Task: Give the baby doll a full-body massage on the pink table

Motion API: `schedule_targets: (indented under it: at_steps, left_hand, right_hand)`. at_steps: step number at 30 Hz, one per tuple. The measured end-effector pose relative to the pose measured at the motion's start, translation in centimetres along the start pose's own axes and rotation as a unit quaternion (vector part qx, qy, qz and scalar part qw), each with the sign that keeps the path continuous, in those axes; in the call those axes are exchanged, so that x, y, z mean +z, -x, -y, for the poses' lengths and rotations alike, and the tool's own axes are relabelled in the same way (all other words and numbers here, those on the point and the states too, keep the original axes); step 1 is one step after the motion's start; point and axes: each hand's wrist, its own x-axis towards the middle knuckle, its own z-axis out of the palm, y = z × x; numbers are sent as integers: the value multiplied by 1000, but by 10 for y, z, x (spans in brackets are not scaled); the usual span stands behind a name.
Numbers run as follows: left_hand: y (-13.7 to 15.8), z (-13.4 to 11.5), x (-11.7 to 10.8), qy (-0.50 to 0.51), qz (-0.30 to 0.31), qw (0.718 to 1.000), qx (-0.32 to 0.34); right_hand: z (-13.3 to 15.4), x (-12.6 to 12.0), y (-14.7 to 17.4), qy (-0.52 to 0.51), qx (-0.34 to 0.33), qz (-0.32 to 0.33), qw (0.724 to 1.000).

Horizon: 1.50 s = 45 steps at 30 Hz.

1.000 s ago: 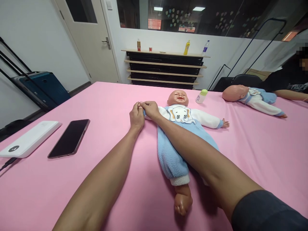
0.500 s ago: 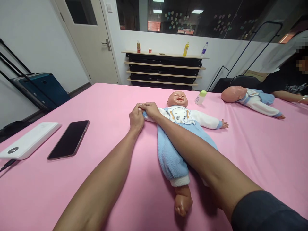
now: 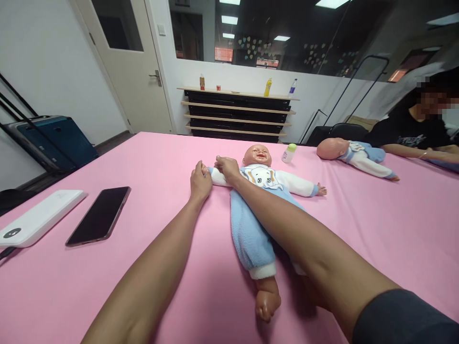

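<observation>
A baby doll [image 3: 247, 234] in a blue and white fleece suit with an elephant on the chest lies face up on the pink-covered table [image 3: 172, 296], its feet toward me. Closed around the doll's hand, on the left side of the picture, is my left hand [image 3: 201, 182]. My right hand [image 3: 228, 169] hovers over the white sleeve near the blue cuff, its fingers curled together and nothing visible in them. Whether it touches the sleeve I cannot tell. My right forearm crosses over the doll's body and hides part of it.
On the left lie a black phone [image 3: 99, 216] and a white power bank [image 3: 41, 217] with a cable. A small green-capped bottle [image 3: 289, 154] stands beyond the doll. At the right, a second doll [image 3: 353, 152] lies before a person [image 3: 405, 126]. Behind are shelves [image 3: 238, 114] and a suitcase [image 3: 53, 143].
My right hand has come away from my left hand, moving slightly right and up off the doll's hand. The left keeps its hold. The view has tilted up and turned slightly right.
</observation>
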Motion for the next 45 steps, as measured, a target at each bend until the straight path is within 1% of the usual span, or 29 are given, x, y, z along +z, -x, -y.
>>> schedule_targets:
  at_steps: [2, 4, 5, 6, 8, 10, 11, 12, 14, 15, 17, 19, 21, 23, 25, 27, 29, 31, 33, 35, 36, 38, 40, 42, 43, 45]
  left_hand:
    - [-1, 3, 0, -15, -3, 1000, -23]
    - [-2, 6, 1, -26, -11, 999, -39]
    - [-2, 6, 1, -32, -15, 998, -44]
    - [-1, 6, 0, -40, -19, 998, -47]
    - [0, 5, -1, -60, -33, 997, -41]
    - [2, 1, -3, -80, -52, 995, -23]
    - [3, -2, -5, -88, -60, 994, -15]
    - [4, -5, -6, -93, -64, 994, -10]
    - [8, -13, -9, -102, -60, 993, -3]
    - [11, -16, -11, -107, -56, 993, 3]
    - [18, -25, -15, -122, -49, 991, 28]
    - [29, -36, -19, -138, -49, 988, 56]
    - [46, -54, -25, -144, -48, 985, 77]
    - [71, -79, -33, -133, -38, 984, 110]
    - [106, -109, -42, -102, -17, 982, 156]
    - [148, -141, -50, -53, 19, 978, 203]
    - [192, -167, -55, -5, 71, 969, 237]
    - [229, -186, -56, 25, 133, 958, 254]
    - [256, -198, -55, 28, 177, 949, 261]
    - [273, -205, -52, 9, 203, 939, 276]
    - [279, -208, -51, -1, 216, 935, 283]
    - [288, -213, -49, -8, 240, 930, 277]
    - [294, -215, -45, 13, 257, 937, 238]
    - [299, -216, -41, 58, 274, 942, 187]
    - [301, -216, -38, 92, 288, 939, 164]
    - [302, -216, -30, 178, 317, 924, 119]
  right_hand:
    - [12, -10, 15, 38, -15, -4, 999]
    - [33, -26, 45, 110, -68, 20, 991]
    - [47, -37, 66, 153, -105, 36, 982]
    - [63, -49, 91, 193, -139, 48, 970]
    - [95, -77, 150, 256, -184, 43, 948]
    - [118, -107, 217, 307, -188, 27, 933]
    - [124, -121, 251, 332, -190, 6, 924]
    - [124, -134, 283, 359, -195, -24, 912]
    - [112, -155, 338, 409, -212, -60, 885]
    - [102, -161, 359, 435, -221, -79, 869]
    - [79, -168, 387, 483, -219, -103, 842]
    - [60, -169, 399, 510, -192, -124, 829]
    - [50, -169, 401, 516, -153, -139, 831]
    - [47, -168, 400, 522, -123, -133, 834]
    - [46, -169, 398, 531, -115, -111, 832]
    - [45, -170, 398, 542, -122, -99, 825]
    - [45, -172, 399, 548, -131, -99, 820]
    - [45, -174, 400, 544, -140, -97, 822]
    - [46, -178, 399, 529, -149, -93, 830]
    - [48, -183, 397, 506, -156, -94, 843]
    - [48, -186, 396, 485, -161, -93, 854]
    - [46, -191, 392, 415, -175, -88, 888]
    - [44, -194, 387, 312, -187, -88, 927]
    - [42, -195, 383, 203, -184, -82, 958]
    - [41, -196, 382, 156, -179, -66, 969]
    - [40, -196, 380, 84, -165, -14, 983]
